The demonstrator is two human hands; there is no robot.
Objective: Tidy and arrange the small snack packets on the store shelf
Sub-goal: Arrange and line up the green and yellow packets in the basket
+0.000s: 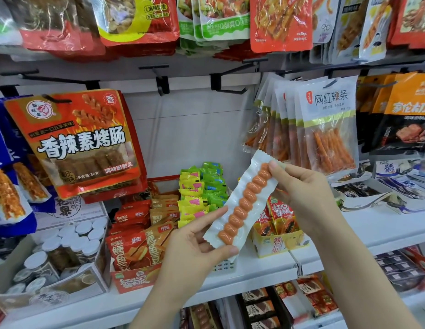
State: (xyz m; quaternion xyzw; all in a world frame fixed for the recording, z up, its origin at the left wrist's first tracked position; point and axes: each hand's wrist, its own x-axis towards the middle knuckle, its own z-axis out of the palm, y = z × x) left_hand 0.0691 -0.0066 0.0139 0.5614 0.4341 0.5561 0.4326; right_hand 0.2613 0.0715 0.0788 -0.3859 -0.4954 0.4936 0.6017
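Shelving (266, 269) stocked with boxed snacks runs below a long white sausage packet (242, 200), held slantwise in front of it. It looks light, limp and slick, so its crimped ends seem the safest places to hold. Left hand (195, 252) pinches the lower end, right hand (301, 186) the upper.

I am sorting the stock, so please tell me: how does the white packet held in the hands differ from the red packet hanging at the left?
The white packet is long, narrow and plain, showing one orange twisted stick; the red packet is wide and printed with large characters. The white packet is held tilted by the left hand and right hand; the red packet hangs from a hook. Both are sealed snack packets.
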